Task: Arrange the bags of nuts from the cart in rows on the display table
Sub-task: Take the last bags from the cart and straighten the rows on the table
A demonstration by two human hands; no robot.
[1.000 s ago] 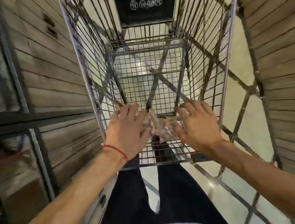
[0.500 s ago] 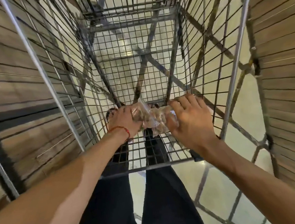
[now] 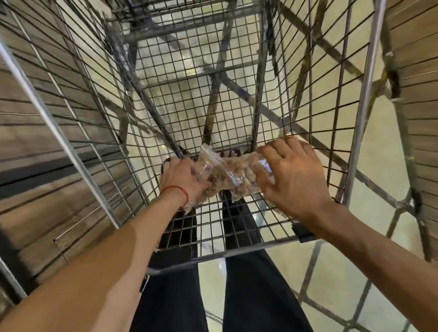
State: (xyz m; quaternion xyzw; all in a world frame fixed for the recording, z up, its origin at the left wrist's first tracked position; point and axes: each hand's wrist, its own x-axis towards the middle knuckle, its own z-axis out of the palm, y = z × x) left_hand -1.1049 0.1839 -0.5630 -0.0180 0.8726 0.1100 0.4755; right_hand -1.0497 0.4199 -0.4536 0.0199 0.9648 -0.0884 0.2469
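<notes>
A person leans over a wire shopping cart [image 3: 60, 131], both bare arms reaching down to its mesh floor at the near end. The left hand [image 3: 181, 180], a red string bracelet [image 3: 179, 191] at its wrist, has its fingers curled onto the left end of clear plastic bags of nuts [image 3: 229, 175]. The right hand [image 3: 292, 178] presses on the right end, fingers spread and bent over the plastic. The bags lie bunched between the two hands, low in the cart near its near wall; how many there are cannot be told. Dark trousers [image 3: 249, 294] show through the mesh, above a pale tiled floor [image 3: 352, 273]. Slatted wooden panels [image 3: 27, 144] flank the cart on both sides.
</notes>
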